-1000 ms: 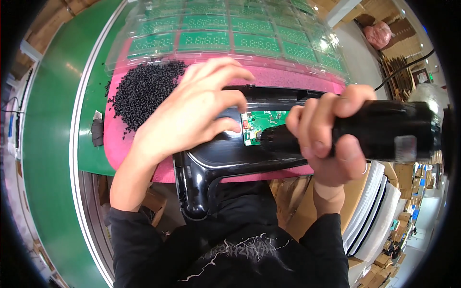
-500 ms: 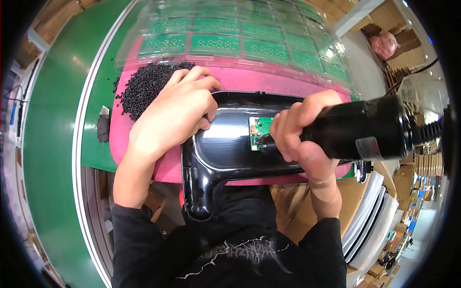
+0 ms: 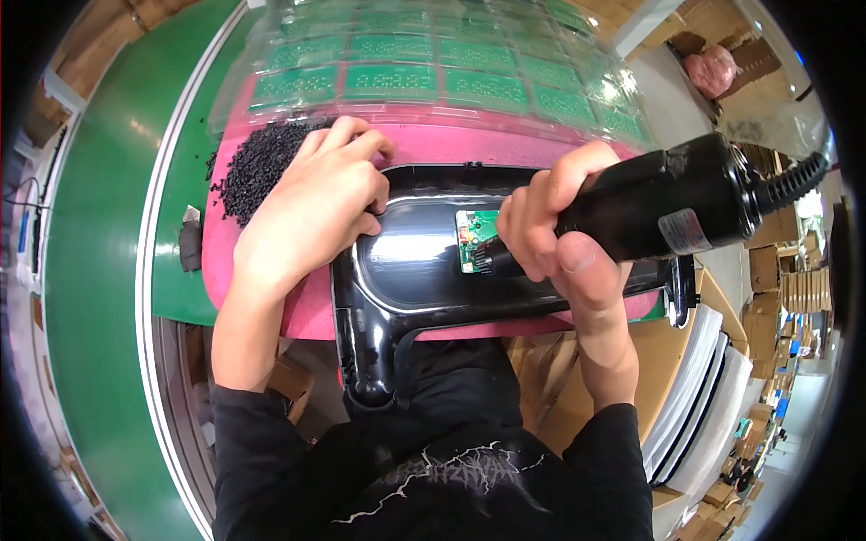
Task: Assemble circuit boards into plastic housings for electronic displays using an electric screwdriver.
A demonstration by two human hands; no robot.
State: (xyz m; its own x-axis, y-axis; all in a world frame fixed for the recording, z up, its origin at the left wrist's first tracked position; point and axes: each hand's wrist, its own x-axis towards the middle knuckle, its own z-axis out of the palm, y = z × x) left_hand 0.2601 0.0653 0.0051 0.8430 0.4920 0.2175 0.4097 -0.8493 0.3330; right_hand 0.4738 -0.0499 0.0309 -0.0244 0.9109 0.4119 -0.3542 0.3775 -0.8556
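A glossy black plastic housing (image 3: pixel 415 243) lies on the pink mat, its near-left arm reaching over the table edge toward my body. Inside it sits a small green circuit board (image 3: pixel 471 227), partly covered by my right hand (image 3: pixel 564 221). That hand is wrapped round a black electric screwdriver (image 3: pixel 645 203), held slanted with its tip at the board's near-left part. The screw under the tip, if any, is hidden. My left hand (image 3: pixel 316 203) is closed with bent fingers at the housing's far-left corner, thumb on the rim. Anything pinched in those fingers cannot be made out.
Beside my left hand is a heap of small black screws (image 3: pixel 262 171) on the pink mat (image 3: pixel 433 135). Clear trays of green boards (image 3: pixel 388 77) stand at the far side. The screwdriver's ribbed cable (image 3: pixel 794 180) runs off right. Cardboard (image 3: pixel 667 388) stands below the table at right.
The screwdriver's rear end has swung away from me, while its tip stays at the same part of the board. My left hand keeps its place at the housing's corner. The whole view has shifted slightly.
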